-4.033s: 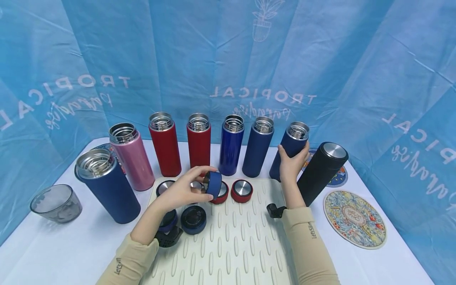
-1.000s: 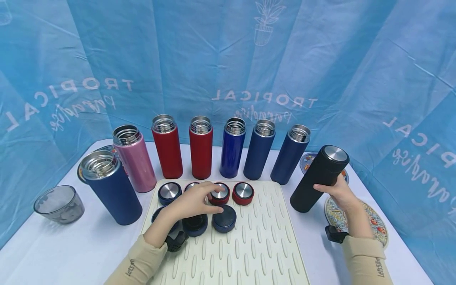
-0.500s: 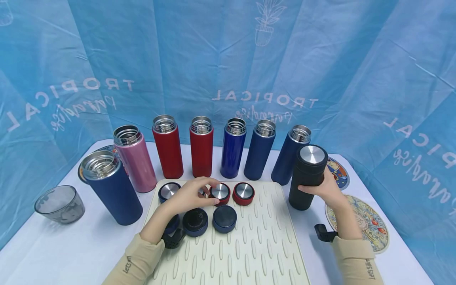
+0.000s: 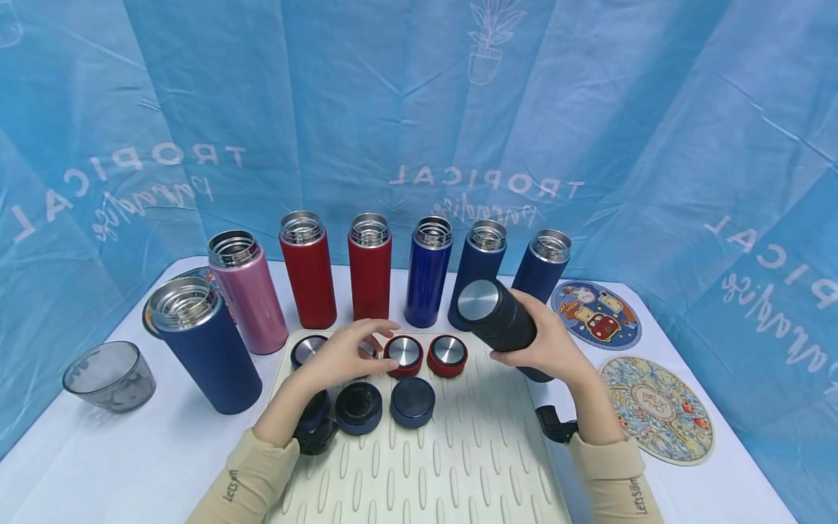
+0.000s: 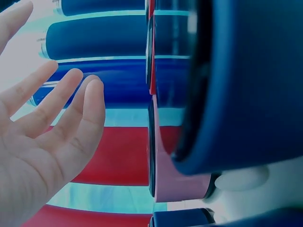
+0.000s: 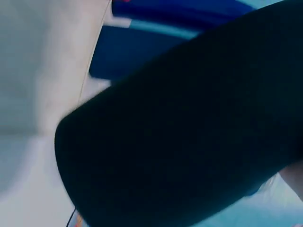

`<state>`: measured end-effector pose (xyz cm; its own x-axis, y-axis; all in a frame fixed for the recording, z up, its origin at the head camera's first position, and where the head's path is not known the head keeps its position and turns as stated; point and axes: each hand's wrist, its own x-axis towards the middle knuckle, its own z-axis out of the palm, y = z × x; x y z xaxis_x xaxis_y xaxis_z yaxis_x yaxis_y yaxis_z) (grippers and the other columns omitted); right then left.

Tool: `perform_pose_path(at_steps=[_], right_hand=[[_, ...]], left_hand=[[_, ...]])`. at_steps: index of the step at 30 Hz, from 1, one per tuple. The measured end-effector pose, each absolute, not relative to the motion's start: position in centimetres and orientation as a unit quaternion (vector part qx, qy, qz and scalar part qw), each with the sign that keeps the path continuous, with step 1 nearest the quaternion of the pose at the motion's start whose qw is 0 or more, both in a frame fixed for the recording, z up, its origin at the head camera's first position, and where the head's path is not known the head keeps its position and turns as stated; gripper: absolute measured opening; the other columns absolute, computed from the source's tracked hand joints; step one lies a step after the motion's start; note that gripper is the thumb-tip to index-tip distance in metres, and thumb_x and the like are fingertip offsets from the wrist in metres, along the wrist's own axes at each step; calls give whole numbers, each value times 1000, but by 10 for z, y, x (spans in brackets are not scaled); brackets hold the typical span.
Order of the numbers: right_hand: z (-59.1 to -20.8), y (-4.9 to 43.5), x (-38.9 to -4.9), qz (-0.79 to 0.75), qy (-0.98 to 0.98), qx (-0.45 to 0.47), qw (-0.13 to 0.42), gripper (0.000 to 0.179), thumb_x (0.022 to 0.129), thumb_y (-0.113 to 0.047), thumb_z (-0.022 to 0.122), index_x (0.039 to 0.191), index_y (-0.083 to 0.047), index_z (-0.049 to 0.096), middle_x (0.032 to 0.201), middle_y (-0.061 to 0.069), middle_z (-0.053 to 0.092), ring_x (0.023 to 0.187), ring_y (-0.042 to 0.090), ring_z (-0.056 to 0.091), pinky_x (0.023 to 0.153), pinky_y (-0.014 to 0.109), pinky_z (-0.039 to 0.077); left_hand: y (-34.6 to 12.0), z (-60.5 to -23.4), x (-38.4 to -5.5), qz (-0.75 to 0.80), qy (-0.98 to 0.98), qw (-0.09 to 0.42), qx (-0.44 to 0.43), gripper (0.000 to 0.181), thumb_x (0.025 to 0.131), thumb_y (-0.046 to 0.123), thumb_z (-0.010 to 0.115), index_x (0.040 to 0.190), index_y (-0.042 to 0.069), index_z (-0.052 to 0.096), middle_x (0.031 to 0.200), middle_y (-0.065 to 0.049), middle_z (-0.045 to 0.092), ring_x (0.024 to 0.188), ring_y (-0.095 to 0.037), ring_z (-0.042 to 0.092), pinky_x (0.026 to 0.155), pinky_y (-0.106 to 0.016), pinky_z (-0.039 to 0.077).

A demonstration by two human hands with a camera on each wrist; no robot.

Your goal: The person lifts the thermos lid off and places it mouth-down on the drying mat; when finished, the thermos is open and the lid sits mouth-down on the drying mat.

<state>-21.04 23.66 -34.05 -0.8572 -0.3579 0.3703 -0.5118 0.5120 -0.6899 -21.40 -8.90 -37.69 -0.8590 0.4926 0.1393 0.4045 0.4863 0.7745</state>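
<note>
My right hand (image 4: 548, 343) grips a black thermos (image 4: 507, 324) with a silver-topped lid and tilts it leftward over the right edge of the white ribbed mat (image 4: 484, 437). In the right wrist view its dark body (image 6: 180, 127) fills most of the picture. My left hand (image 4: 347, 356) hovers above the lids with loosely extended fingers and holds nothing. Its fingertips are right at a red lid (image 4: 403, 354); another red lid (image 4: 448, 354) sits beside it. Two navy lids (image 4: 358, 407) (image 4: 412, 402) lie nearer me. A pink lid (image 5: 180, 175) shows in the left wrist view, mostly hidden by my hand in the head view.
Uncapped bottles stand behind the mat: pink (image 4: 249, 298), two red (image 4: 308, 284) (image 4: 370, 280), glossy blue (image 4: 428, 280) and several navy, including a wide one (image 4: 209, 349). A grey glass bowl (image 4: 111, 377) stands left. Round patterned coasters (image 4: 657, 407) (image 4: 599, 316) lie right.
My left hand has set the navy lid down on the mat and let go. My right hand left a navy bottle, took the upright black thermos, and has brought it leftward, tilting it.
</note>
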Motion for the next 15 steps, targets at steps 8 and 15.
perform_pose_path(at_steps=[8, 15], right_hand=[[-342, 205, -212, 339, -884, 297, 121, 83, 56, -24, 86, 130, -26, 50, 119, -3, 57, 106, 20, 48, 84, 45, 41], [-343, 188, -208, 270, -909, 288, 130, 84, 55, -33, 85, 130, -33, 48, 112, -4, 57, 99, 17, 49, 77, 42, 46]], left_hand=[[-92, -373, -213, 457, 847, 48, 266, 60, 78, 29, 74, 130, 10, 50, 119, -15, 56, 96, -30, 59, 78, -31, 53], [-92, -371, -213, 462, 846, 36, 263, 65, 76, 25, 76, 132, 11, 47, 117, -11, 57, 96, -30, 59, 76, -30, 53]])
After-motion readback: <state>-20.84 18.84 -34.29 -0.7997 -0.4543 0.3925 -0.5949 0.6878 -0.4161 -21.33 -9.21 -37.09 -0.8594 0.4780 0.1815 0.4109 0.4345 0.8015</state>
